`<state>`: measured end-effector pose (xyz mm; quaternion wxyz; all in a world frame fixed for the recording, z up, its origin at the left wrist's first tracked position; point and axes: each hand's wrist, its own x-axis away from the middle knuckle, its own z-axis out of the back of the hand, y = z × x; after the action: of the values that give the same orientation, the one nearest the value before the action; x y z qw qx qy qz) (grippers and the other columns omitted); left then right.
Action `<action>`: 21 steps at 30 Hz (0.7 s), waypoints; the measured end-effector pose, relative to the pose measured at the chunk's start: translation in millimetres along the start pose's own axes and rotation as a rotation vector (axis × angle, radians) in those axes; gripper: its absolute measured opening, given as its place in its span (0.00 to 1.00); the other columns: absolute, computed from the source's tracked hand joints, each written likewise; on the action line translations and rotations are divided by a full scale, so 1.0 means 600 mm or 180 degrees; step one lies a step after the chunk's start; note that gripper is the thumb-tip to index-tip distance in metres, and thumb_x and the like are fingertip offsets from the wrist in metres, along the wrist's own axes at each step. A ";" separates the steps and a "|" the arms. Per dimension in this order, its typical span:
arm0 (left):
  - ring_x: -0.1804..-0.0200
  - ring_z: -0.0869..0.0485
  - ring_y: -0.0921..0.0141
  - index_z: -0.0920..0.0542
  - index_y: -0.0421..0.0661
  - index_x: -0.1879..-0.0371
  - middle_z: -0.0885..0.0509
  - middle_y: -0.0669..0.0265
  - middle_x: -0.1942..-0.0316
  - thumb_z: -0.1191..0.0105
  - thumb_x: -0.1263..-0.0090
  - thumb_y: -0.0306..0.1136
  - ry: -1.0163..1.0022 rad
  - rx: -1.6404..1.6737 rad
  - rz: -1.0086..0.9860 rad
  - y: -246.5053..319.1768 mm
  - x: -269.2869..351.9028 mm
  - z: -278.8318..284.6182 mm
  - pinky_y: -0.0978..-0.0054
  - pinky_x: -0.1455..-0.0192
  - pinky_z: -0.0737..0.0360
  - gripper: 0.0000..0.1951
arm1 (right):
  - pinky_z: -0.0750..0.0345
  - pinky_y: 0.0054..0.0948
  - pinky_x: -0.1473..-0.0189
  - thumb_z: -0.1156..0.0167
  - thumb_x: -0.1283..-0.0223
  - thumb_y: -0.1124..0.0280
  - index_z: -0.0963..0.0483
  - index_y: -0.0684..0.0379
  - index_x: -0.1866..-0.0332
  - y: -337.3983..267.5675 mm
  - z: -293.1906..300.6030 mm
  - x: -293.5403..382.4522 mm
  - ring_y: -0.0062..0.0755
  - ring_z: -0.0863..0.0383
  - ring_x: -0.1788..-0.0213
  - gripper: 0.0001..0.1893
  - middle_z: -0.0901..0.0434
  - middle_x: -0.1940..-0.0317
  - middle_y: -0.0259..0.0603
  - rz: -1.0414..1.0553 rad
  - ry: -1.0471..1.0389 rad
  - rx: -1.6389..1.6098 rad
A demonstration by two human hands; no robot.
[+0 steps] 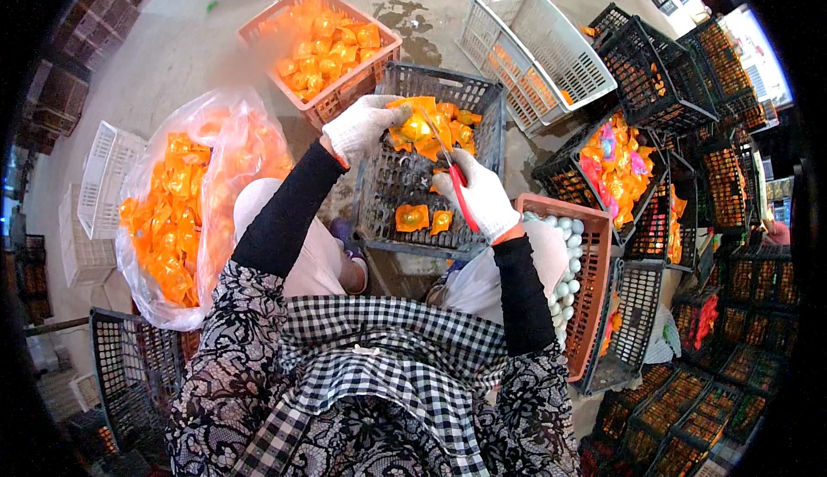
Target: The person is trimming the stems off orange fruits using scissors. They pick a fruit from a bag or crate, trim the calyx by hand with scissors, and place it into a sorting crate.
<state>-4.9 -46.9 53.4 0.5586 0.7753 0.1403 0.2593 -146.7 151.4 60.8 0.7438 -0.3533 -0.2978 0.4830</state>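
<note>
My left hand (363, 127), in a white knit glove, grips the edge of an orange plastic packet (413, 129) with a round thing inside. In my gloved right hand (481, 196) is a pair of scissors (462, 194) with red handles. Its blades point up and to the left, at the right part of the held packaging. Both hands are over a black plastic crate (381, 186). Several orange packets lie in this crate, two of them near its front edge (412, 217). Whether the blades touch the packaging cannot be told.
A pink crate (352, 93) of orange packets stands beyond, a clear plastic bag (216, 180) of more at the left. On the right are a brown crate (591, 290) with pale bluish eggs (567, 270), a white crate (549, 57) and stacked black crates (669, 99). My knees flank the middle crate.
</note>
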 end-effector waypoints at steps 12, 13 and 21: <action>0.62 0.17 0.78 0.22 0.35 0.49 0.15 0.66 0.60 0.48 0.27 0.38 0.0372 0.0223 0.0273 -0.028 -0.009 -0.030 0.83 0.61 0.21 0.17 | 0.25 0.32 0.47 0.37 0.43 0.52 0.29 0.66 0.42 0.029 0.020 0.002 0.42 0.18 0.50 0.31 0.19 0.52 0.52 -0.0088 -0.0300 -0.0486; 0.62 0.17 0.78 0.22 0.35 0.50 0.15 0.66 0.60 0.48 0.27 0.38 0.0336 0.0254 0.0261 -0.026 -0.008 -0.026 0.83 0.62 0.21 0.17 | 0.25 0.31 0.46 0.36 0.44 0.53 0.29 0.66 0.42 0.025 0.025 0.003 0.39 0.19 0.50 0.31 0.20 0.52 0.51 -0.0132 -0.0379 -0.0582; 0.62 0.17 0.76 0.23 0.36 0.48 0.15 0.66 0.60 0.51 0.25 0.36 0.0560 0.0328 0.0093 -0.033 -0.024 -0.046 0.79 0.62 0.19 0.16 | 0.24 0.31 0.48 0.27 0.55 0.60 0.27 0.64 0.45 -0.032 0.026 0.025 0.37 0.18 0.54 0.32 0.18 0.56 0.49 -0.0176 0.0270 -0.0368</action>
<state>-31.0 -25.6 38.0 0.4996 0.7792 0.1907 0.3270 -143.6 163.6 87.0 0.7471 -0.4074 -0.3031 0.4289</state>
